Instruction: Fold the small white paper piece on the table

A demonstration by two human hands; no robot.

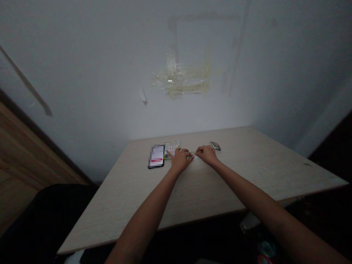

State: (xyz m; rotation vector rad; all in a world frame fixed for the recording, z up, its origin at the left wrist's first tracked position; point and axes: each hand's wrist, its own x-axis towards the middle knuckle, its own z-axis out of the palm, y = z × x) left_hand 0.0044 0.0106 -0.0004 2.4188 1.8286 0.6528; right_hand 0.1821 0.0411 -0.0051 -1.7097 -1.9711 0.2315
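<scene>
Both hands meet over the middle of the table around a small, flat white-and-green piece (195, 157), perhaps paper or a sticker; its kind is too small to make out. My left hand (180, 159) has its thumb and fingertips closed on the left side of the piece, with the little finger spread out. A pinch of my right hand (207, 154) sits at the right edge of the same piece. Beneath and beside the left hand lies a printed sheet (172, 146) with small coloured pictures, partly covered by the fingers.
A phone (156, 157) with a lit screen lies left of the printed sheet. Beyond the right hand is a small stack of dark picture cards (215, 145). The pale wooden table (132, 198) meets a wall (110, 91) with old tape on it.
</scene>
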